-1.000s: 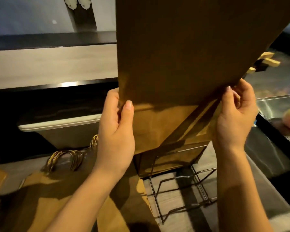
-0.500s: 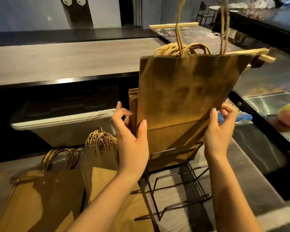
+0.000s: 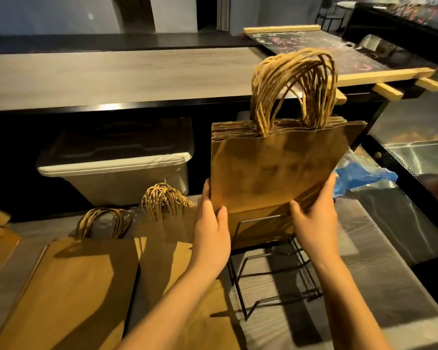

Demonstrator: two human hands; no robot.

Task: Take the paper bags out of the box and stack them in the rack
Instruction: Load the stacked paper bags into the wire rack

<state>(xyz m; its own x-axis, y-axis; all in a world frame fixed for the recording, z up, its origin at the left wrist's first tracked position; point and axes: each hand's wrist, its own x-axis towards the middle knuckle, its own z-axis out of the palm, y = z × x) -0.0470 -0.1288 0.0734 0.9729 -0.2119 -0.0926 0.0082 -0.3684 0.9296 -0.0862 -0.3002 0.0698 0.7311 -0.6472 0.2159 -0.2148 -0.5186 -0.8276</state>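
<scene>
Paper bags point(image 3: 276, 168), a thick bundle standing upright, are clamped low down between both hands. The left grip point(image 3: 210, 223) has its thumb on the front face and its fingers round behind the left edge. The right grip point(image 3: 314, 218) mirrors it on the right edge, thumb in front and fingers curled behind. Holding at the bottom corners looks deliberate to me: that is where the bundle has to be steered, and squeezing from both sides keeps so many bags from fanning apart. Their lower end sits in the far slot of the black wire rack point(image 3: 271, 289), behind a wire frame, though I cannot tell whether it rests fully on the base, since hands and frame cover it. The bundle leans a little to the right, so I would guess the job in hand is squaring and seating it. Twisted handles point(image 3: 293, 89) stick up at the top, easy to pull from. The nearer wire dividers stand in front, which suggests filling from the back. To the left, more bags point(image 3: 68, 286) lie flat on the bench point(image 3: 369, 238) in two piles, presumably waiting their turn. Behind them sits a lidded grey tub point(image 3: 116, 173), and right of the rack lies crumpled blue plastic point(image 3: 359, 175).
</scene>
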